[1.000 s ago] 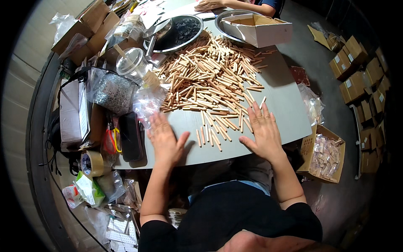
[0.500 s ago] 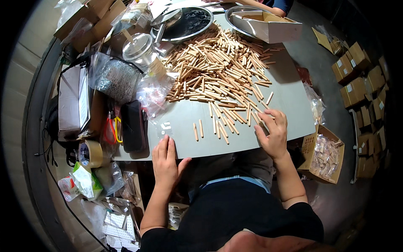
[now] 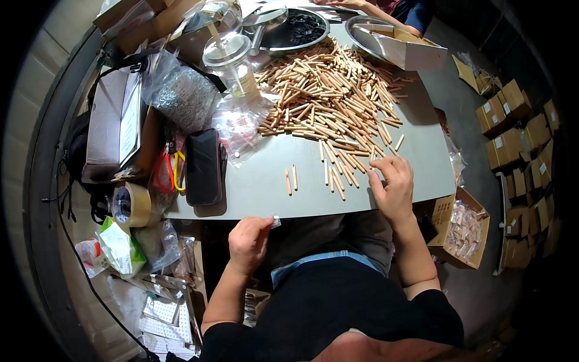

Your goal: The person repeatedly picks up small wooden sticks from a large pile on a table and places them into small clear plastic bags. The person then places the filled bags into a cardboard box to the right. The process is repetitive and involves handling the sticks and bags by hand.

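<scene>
Your left hand was at the near edge of the pale grey counter, its fingers closed on a small, clear-and-whitish plastic piece that stuck out past the thumb and forefinger. Your right hand was over the counter's near right part, fingers bent, thumb and forefinger tips close together beside the lowest pegs; whether they gripped one, you could not tell from this view. The large heap of short, round, light-brown wooden pegs covered the middle and far part of the counter, a loose tongue of it reaching toward your right hand. Two separate wooden pegs lay nearly parallel, well apart from the heap, between your two hands. Left of the heap: a flat, clear plastic bag with red print, a black rectangular phone lying flat, and scissors with red and yellow handles just beside it. Beyond the bag stood a clear plastic cup with a domed lid. At the far side, a round metal bowl held black material.
</scene>
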Demonstrator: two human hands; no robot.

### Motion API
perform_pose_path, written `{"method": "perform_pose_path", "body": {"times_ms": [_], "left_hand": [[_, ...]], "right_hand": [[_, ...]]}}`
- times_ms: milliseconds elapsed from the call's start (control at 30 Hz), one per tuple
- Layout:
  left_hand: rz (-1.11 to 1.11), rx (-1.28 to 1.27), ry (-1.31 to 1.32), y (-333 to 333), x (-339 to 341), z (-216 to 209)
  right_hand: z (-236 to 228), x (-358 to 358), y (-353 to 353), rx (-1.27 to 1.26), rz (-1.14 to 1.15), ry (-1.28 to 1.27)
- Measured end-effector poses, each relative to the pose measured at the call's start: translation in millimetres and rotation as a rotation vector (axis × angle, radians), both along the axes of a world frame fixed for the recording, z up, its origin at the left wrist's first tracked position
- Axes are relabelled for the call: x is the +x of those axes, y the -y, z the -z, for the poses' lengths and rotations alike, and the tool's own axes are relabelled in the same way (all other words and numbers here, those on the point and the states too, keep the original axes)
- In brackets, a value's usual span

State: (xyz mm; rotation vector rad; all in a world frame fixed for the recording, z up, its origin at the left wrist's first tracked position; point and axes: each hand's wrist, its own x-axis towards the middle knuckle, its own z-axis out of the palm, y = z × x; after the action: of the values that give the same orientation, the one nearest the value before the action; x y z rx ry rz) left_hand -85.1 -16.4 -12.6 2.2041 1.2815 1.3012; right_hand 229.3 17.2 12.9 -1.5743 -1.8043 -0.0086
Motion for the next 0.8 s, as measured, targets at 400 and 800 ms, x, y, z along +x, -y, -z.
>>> {"method": "perform_pose_path", "body": {"times_ms": [400,800], "left_hand": [[-0.177,-0.142,-0.092,-63,12,-4],[-0.046,-0.251,-0.011,-58,52,-6]], "right_hand": [[10,-35,26,-0.178,-0.118,-0.174],[18,-43,15,-0.116,-0.098,-0.147]]}}
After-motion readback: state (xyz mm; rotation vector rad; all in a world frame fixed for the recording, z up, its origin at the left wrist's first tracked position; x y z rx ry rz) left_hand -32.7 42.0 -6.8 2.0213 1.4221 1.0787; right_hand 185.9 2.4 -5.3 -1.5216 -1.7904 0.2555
